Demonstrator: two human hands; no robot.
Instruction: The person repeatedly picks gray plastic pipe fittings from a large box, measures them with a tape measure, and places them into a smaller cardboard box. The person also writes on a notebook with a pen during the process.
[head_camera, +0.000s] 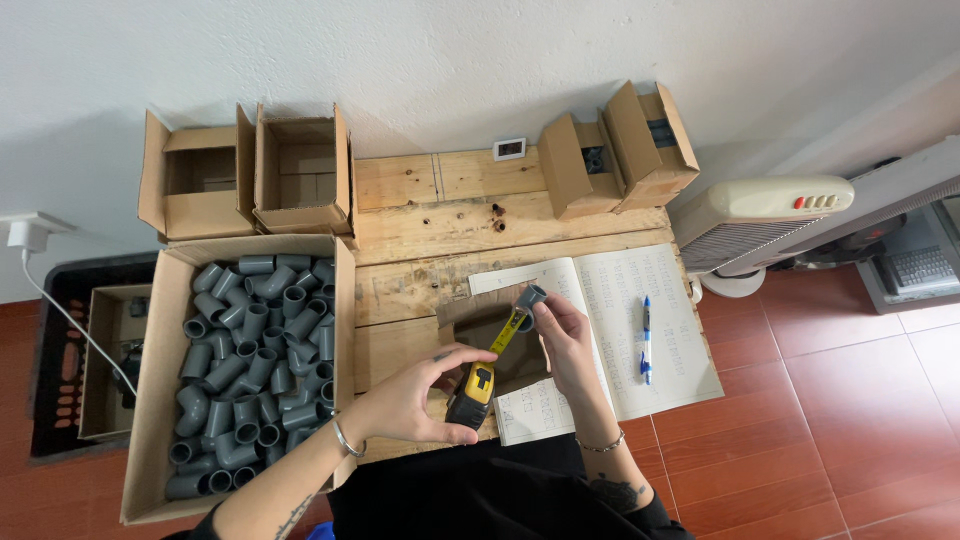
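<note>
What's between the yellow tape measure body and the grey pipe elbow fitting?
In the head view, only the extended yellow tape blade spans that gap, above brown cardboard.

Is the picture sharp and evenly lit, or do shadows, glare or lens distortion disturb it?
Head view: soft, even light without glare; the left hand with the tape measure and the right hand with the grey fitting look sharp; faint shadows fall under the hands; the wide lens bends the cardboard boxes outward at the edges.

Left hand (415, 400) clasped; right hand (562, 335) pinching (fingers bent).
</note>
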